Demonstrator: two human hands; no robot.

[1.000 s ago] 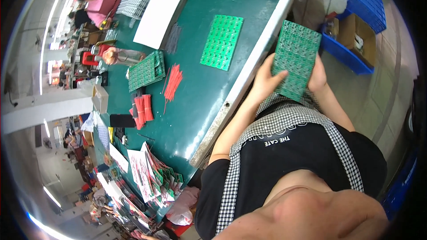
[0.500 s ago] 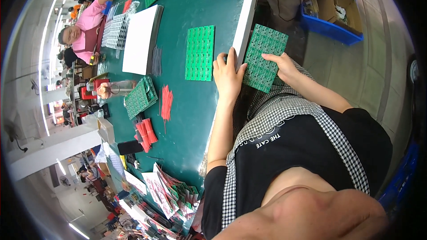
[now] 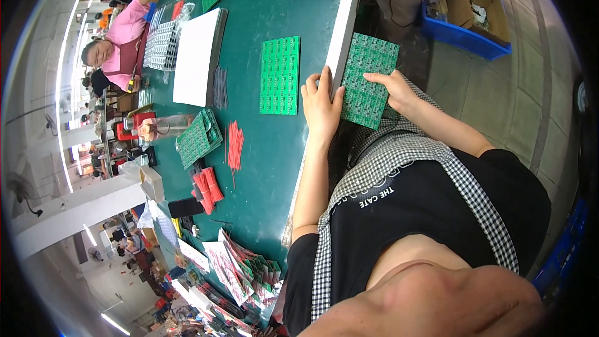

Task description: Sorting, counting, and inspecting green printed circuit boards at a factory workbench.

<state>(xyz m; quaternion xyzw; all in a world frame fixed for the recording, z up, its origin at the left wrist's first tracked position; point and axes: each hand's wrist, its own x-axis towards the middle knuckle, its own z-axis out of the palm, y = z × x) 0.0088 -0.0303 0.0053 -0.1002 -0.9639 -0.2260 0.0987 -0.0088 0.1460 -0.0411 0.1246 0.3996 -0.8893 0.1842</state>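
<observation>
A green circuit board panel [image 3: 368,81] is held over the lap, just off the near edge of the counter [image 3: 274,19], tilted so that its face is turned up toward the wearer. The right hand [image 3: 390,87] is laid across the panel's right side, fingers spread on top and the thumb hidden beneath, so its grip appears clamped on the panel. The left hand [image 3: 321,103] is pressed against the panel's left edge and the pale counter rim [image 3: 344,25], fingers straight and together rather than curled; the panel seems to be steadied there against the rim, not pinched.

Just beyond the left hand a second green panel [image 3: 279,75] is laid flat on the green counter, within easy reach. Further left, a bundle of red wires [image 3: 234,143] and a smaller stack of green boards [image 3: 199,137] are set apart from each other, with red parts [image 3: 207,187] nearer the wearer. A thick white stack of sheets [image 3: 198,56] is placed further up the counter.

At the far side another person in a pink sleeve [image 3: 128,25] is seated at a tray of small parts [image 3: 161,43]. On the floor to the right, a blue crate [image 3: 465,37] holding a cardboard box [image 3: 480,12] is kept beside the counter.
</observation>
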